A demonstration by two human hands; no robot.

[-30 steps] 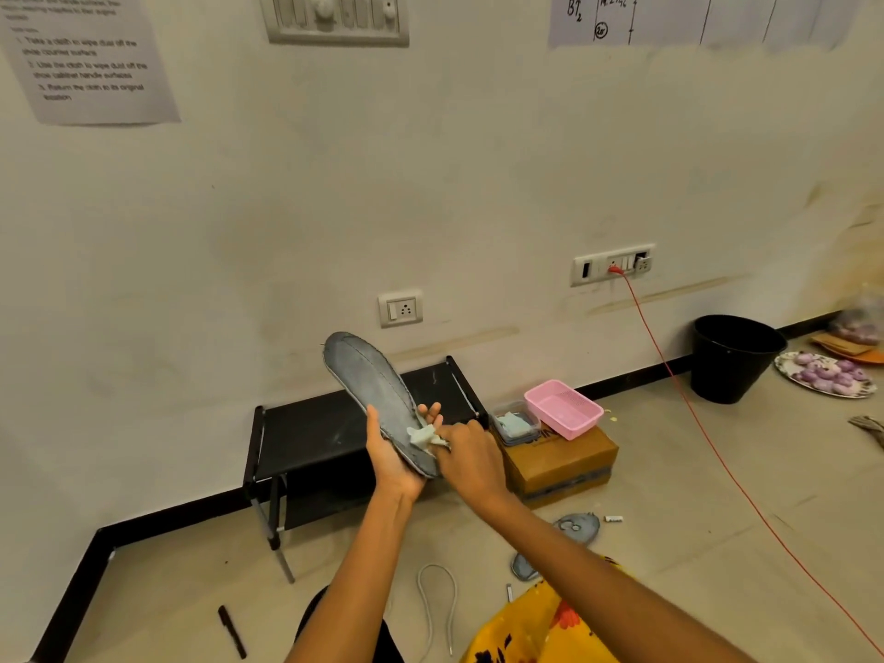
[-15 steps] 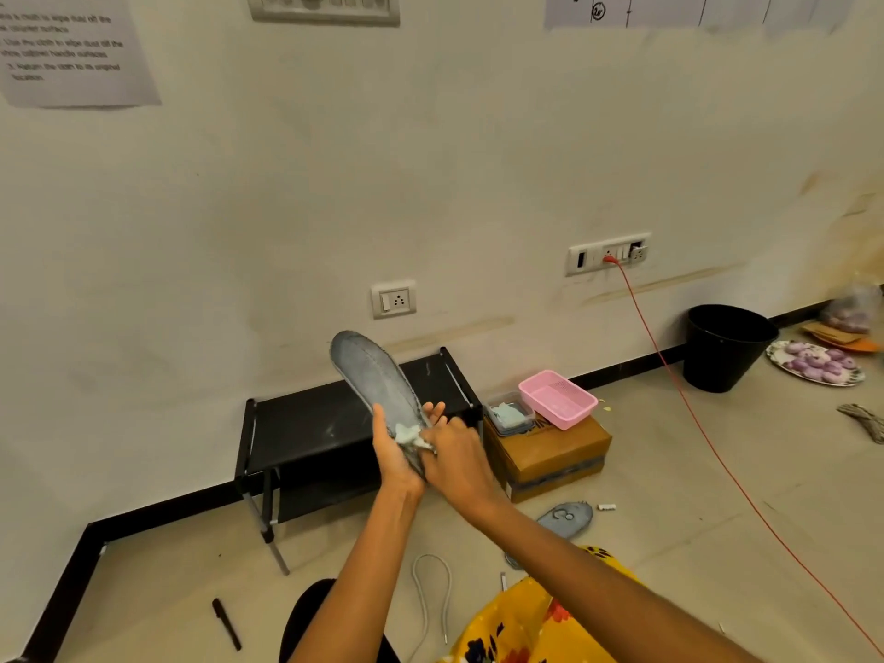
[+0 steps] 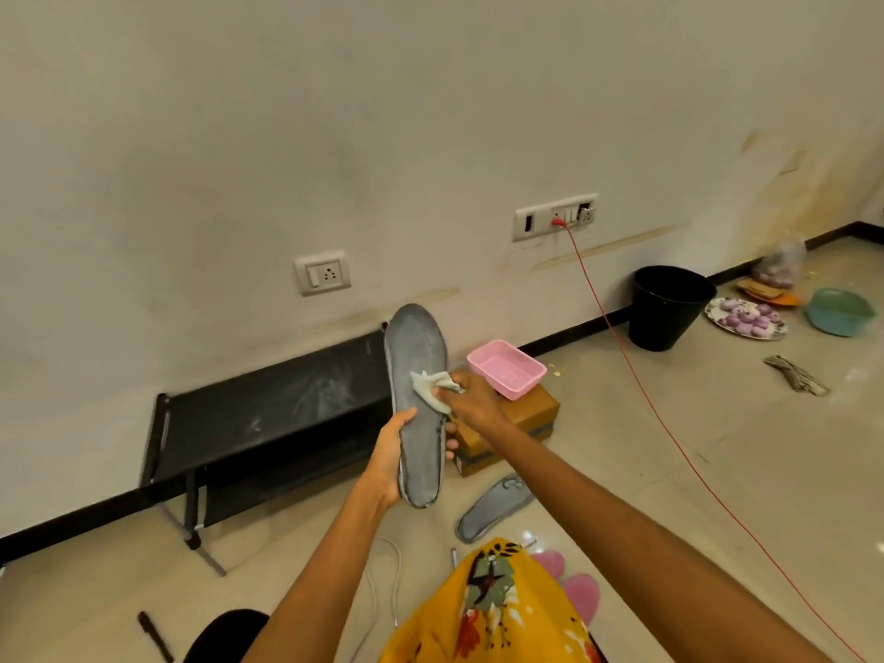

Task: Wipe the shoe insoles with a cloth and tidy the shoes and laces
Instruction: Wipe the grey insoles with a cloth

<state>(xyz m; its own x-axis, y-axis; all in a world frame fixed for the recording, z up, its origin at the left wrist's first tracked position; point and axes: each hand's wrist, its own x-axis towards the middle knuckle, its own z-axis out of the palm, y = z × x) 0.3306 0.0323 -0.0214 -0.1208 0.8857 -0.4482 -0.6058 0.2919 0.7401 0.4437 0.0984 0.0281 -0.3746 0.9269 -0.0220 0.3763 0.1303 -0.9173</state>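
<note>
Currently: grey insole (image 3: 417, 399) held upright in the air, heel end gripped by left hand (image 3: 390, 459). Right hand (image 3: 471, 401) pinches pale cloth (image 3: 433, 387) against its middle. Advice: long strokes toward the toe, firm counter-grip. Second insole (image 3: 495, 507) on floor near cardboard box (image 3: 521, 423); open room above.

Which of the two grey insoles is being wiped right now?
The insole held upright in the left hand; the right hand presses the cloth on it.

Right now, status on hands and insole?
Left hand holds insole upright. Right hand presses cloth mid-insole. Second insole waits on floor. Nothing blocking.
</note>
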